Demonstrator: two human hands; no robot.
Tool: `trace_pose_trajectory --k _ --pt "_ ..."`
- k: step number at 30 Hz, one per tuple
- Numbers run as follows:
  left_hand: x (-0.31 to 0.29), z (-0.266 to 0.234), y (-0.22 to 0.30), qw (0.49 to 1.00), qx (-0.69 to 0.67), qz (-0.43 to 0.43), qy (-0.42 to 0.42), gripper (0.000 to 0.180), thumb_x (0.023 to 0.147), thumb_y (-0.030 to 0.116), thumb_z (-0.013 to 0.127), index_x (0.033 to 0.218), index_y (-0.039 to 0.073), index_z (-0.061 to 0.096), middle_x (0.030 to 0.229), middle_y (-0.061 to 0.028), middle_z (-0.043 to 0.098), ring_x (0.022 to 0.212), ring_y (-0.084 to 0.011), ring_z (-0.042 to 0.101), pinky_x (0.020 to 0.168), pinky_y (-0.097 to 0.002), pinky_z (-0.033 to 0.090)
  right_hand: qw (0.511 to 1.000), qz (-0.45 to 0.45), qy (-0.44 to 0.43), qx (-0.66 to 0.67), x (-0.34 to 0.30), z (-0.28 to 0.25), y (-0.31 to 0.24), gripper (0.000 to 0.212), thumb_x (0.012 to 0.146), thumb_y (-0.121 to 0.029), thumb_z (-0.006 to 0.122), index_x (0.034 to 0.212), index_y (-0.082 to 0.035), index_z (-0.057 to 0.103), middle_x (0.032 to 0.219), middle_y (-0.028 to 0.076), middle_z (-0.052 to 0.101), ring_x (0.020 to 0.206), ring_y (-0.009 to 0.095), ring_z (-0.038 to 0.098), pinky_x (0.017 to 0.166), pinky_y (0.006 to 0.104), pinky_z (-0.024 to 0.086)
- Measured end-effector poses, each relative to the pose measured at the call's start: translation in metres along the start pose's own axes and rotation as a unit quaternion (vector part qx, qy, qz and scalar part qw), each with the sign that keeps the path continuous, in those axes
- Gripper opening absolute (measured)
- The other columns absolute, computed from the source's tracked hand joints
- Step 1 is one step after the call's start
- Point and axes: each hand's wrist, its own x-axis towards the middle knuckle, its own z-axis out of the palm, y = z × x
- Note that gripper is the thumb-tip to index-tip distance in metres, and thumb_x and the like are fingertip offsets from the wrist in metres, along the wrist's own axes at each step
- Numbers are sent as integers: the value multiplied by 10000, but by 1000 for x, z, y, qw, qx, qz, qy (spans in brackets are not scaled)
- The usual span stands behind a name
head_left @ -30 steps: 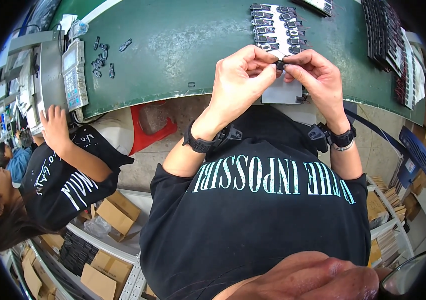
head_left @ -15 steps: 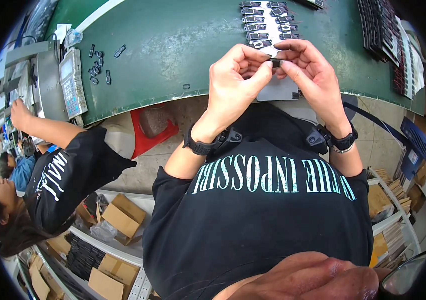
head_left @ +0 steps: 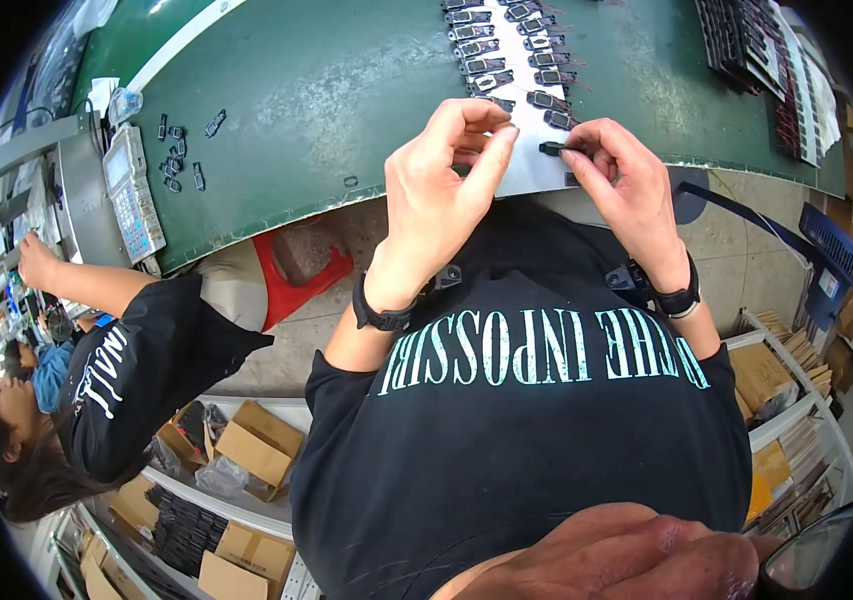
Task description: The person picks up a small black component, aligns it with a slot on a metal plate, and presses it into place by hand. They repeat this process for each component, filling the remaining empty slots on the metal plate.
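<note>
My right hand pinches a small black part between thumb and fingertips, above the near end of a white strip. To its left, my left hand hangs apart from the part, its fingers curled and thumb and forefinger tips close together. Whether anything tiny sits between those tips I cannot make out. Beyond both hands, two rows of small black modules with thin reddish wires lie along the strip. The nearest module lies just past my right fingertips.
Loose black pieces lie at left on the green table, near a keypad device. Stacked dark strips stand far right. A co-worker sits at left by a red stool; cardboard boxes fill shelves behind.
My hands have parted: the left has drawn away leftward, while the right keeps the black part. The view has shifted slightly, showing more of the white strip.
</note>
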Motion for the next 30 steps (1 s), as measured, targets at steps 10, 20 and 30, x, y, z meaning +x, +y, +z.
trace_pose_trajectory --k 10,20,30 --pt "21 15 -6 871 379 312 2 315 732 -1 688 1043 45 700 1043 -53 665 1056 -254 589 937 -391 486 966 -173 96 -168 -1 1 10 171 813 -37 735 980 -56 707 972 74 635 884 247 622 757 345 500" --pt "25 28 -7 878 384 286 -33 403 724 -36 654 1115 52 697 1146 -66 641 1143 -286 544 1019 -440 422 964 -183 109 -161 8 -4 14 195 791 -27 742 981 -62 715 973 67 639 911 247 610 776 348 499" --pt "24 28 -6 878 361 311 -42 349 702 -37 665 1011 106 742 1134 -64 636 1142 -305 530 1010 -450 425 957 -209 95 -180 3 -7 17 203 772 -26 750 968 -68 716 979 64 641 915 254 591 792 358 484"
